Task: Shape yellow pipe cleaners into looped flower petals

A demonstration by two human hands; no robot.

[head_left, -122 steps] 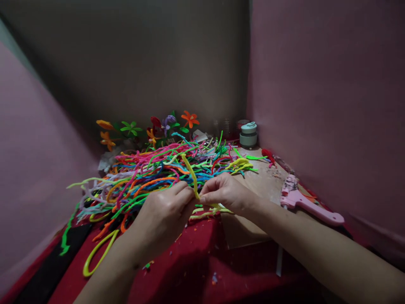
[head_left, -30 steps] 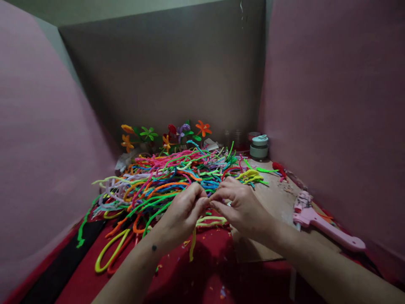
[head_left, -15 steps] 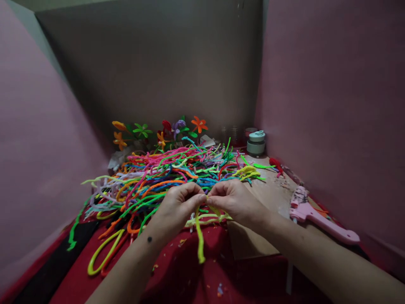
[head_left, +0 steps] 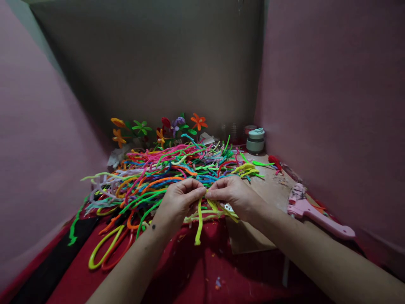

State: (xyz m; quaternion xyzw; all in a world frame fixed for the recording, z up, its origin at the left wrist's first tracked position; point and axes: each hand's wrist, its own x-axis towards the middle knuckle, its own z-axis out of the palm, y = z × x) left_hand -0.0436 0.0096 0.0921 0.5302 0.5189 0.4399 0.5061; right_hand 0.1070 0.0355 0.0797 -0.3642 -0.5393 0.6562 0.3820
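Between my two hands is a yellow pipe cleaner (head_left: 199, 223), its loose ends hanging below the fingers. My left hand (head_left: 182, 200) pinches it with thumb and forefinger. Tip to tip with the left, my right hand (head_left: 232, 196) is closed in a pinch on the same yellow piece, and further yellow strands dangle under its fingers. The exact spot where the fingertips meet is hidden. Just behind both hands spreads a big heap of pipe cleaners (head_left: 158, 169) in many colours.
Several finished pipe cleaner flowers (head_left: 199, 121) stand at the back. A lidded jar (head_left: 255, 141) is at the back right. A pink glue gun (head_left: 319, 217) lies on the right, by a brown board (head_left: 268, 181). Red cloth (head_left: 190, 274) covers the front.
More of the yellow strands now shows beneath my right hand. The hanging end has swung slightly left and up, while both hands stay pinched together.
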